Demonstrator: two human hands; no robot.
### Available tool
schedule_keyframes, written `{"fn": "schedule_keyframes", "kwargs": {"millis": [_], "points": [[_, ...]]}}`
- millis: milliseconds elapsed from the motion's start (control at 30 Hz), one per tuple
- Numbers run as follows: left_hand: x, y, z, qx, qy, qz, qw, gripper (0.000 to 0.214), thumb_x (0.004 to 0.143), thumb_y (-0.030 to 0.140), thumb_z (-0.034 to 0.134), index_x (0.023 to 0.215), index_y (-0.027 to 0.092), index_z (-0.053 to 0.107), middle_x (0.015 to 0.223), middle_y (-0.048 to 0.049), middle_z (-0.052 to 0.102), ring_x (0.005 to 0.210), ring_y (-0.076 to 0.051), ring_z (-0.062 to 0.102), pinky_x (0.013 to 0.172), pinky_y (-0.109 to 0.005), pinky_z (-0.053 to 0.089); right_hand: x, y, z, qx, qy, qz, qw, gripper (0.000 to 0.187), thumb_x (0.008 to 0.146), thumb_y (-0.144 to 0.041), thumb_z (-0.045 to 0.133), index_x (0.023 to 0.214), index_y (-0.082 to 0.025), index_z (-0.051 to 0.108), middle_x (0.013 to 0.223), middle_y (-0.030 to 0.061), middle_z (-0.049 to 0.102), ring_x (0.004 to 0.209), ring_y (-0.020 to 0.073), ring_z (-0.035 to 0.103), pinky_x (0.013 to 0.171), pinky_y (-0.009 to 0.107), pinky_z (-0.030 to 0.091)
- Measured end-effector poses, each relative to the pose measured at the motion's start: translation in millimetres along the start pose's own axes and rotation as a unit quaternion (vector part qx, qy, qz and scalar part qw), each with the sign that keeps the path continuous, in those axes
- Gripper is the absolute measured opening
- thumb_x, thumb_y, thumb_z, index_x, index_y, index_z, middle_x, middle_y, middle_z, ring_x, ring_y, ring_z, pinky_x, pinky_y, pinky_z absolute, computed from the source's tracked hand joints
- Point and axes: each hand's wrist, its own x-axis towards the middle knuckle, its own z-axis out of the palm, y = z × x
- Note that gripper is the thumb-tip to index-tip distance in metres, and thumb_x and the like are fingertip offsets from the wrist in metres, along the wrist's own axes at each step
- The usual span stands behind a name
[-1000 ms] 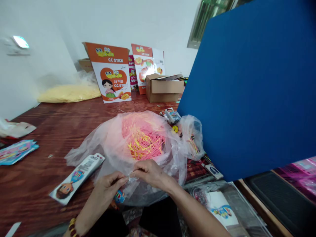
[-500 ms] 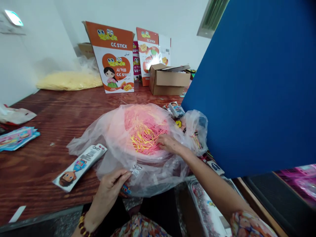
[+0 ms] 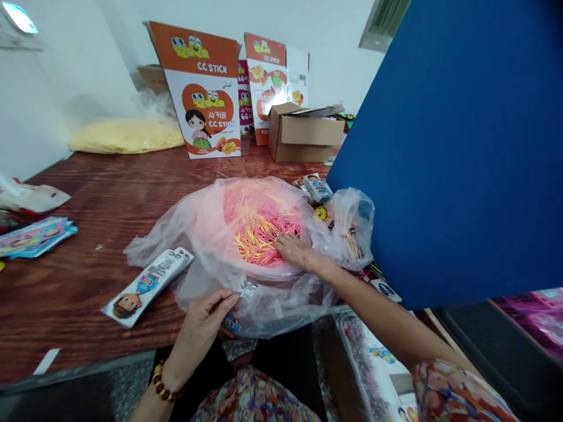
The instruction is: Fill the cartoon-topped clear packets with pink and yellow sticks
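A clear plastic bag (image 3: 206,258) is spread over and around a round container of thin pink and yellow sticks (image 3: 259,240). My right hand (image 3: 299,253) lies on the sticks at the right of the pile, fingers stretched out and their tips among them. Near the table's front edge, my left hand (image 3: 206,319) is closed, thumb and forefinger pinching a small printed packet (image 3: 248,289). Part of that packet is hidden by the hand and the plastic. A stack of printed packets (image 3: 147,287) with a cartoon figure lies left of the bag.
Behind stand printed cartons (image 3: 206,117) and an open brown box (image 3: 308,138). A tall blue panel (image 3: 448,158) rises on the right. A knotted plastic bag (image 3: 352,228) sits beside the container. Blue and pink packets (image 3: 37,237) lie far left.
My right hand has shifted slightly left over the sticks, and its fingers look straighter and flatter. The left hand keeps its pinch on the packet. The whole view has tilted a little.
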Motion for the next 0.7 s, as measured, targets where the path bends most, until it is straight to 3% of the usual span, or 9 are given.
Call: {"fn": "schedule_keyframes", "kwargs": {"millis": [200,333,433,600,700], "points": [[-4.8,-5.6,-10.0,-0.047,0.036,-0.034,0.998,0.028,0.078,0.044,0.069,0.079,0.017,0.075,0.073,-0.0019,0.069,0.067,-0.016,0.058,0.061,-0.021,0.047,-4.2,7.6,12.6,0.149,0.052,0.074,0.985,0.013,0.096,-0.015,0.044,0.093,-0.014,0.056,0.093,0.0079,0.060,0.084,0.0181,0.054,0.080,0.031,0.040],[-0.9,-2.8,-6.3,-0.096,0.036,-0.062,0.993,0.031,0.077,0.046,0.069,0.079,0.016,0.074,0.070,-0.0014,0.066,0.061,-0.015,0.055,0.054,-0.021,0.047,-3.4,10.6,11.7,0.301,0.089,0.143,0.939,0.014,0.092,-0.021,0.048,0.078,-0.019,0.049,0.072,-0.0013,0.052,0.066,0.0135,0.045,0.066,0.027,0.036],[3.7,3.5,0.0,-0.099,0.034,-0.050,0.993,0.030,0.076,0.045,0.069,0.076,0.016,0.074,0.067,-0.0015,0.065,0.062,-0.015,0.056,0.056,-0.021,0.047,-2.5,10.1,8.6,0.380,0.113,0.175,0.901,0.020,0.089,-0.027,0.050,0.072,-0.020,0.044,0.069,-0.0028,0.047,0.064,0.0119,0.041,0.061,0.025,0.032],[5.6,6.1,2.9,-0.097,0.035,-0.039,0.994,0.029,0.076,0.044,0.069,0.073,0.016,0.073,0.067,-0.0011,0.065,0.063,-0.014,0.056,0.058,-0.020,0.046,0.9,9.1,10.5,0.453,0.083,0.199,0.865,0.039,0.083,-0.049,0.055,0.062,-0.021,0.037,0.056,-0.0058,0.038,0.053,0.0093,0.033,0.051,0.024,0.026],[3.2,1.3,0.5,-0.116,0.032,-0.056,0.991,0.031,0.077,0.046,0.069,0.074,0.016,0.072,0.064,0.0004,0.061,0.059,-0.013,0.053,0.056,-0.021,0.046,4.1,7.4,13.2,0.511,0.079,0.227,0.826,0.043,0.077,-0.055,0.060,0.062,-0.022,0.038,0.054,-0.0061,0.043,0.051,0.0094,0.038,0.049,0.023,0.029]]}}
